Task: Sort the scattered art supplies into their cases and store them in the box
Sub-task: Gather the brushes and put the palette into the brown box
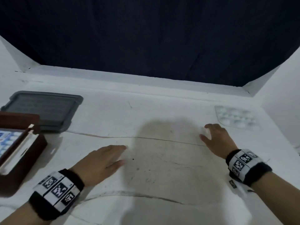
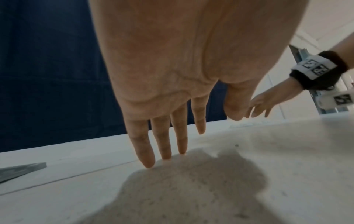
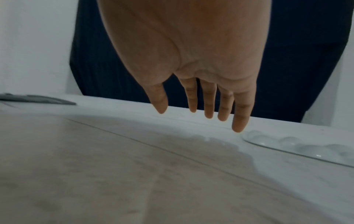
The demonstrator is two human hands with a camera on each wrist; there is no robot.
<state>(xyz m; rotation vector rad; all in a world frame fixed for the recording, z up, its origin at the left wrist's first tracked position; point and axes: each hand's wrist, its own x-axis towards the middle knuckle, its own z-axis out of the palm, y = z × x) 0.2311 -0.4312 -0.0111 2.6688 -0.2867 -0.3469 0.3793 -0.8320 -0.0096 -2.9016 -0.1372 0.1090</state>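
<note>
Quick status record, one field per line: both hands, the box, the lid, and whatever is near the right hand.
left hand: open, fingers straight, holds nothing, above the white table
right hand: open, fingers spread, holds nothing
dark red box: at left edge, open, a case with blue-and-white contents inside
grey plastic lid: flat on table, behind the box
clear plastic palette with round wells: flat on table, just beyond the right hand; contact not clear

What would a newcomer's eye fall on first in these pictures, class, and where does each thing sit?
Two bare hands lie open over the middle of the white table: the left hand near centre, the right hand further right, neither holding anything. At the left edge stands a dark red box with a grey lid lying flat behind it. A clear plastic palette lies just beyond the right hand.
</note>
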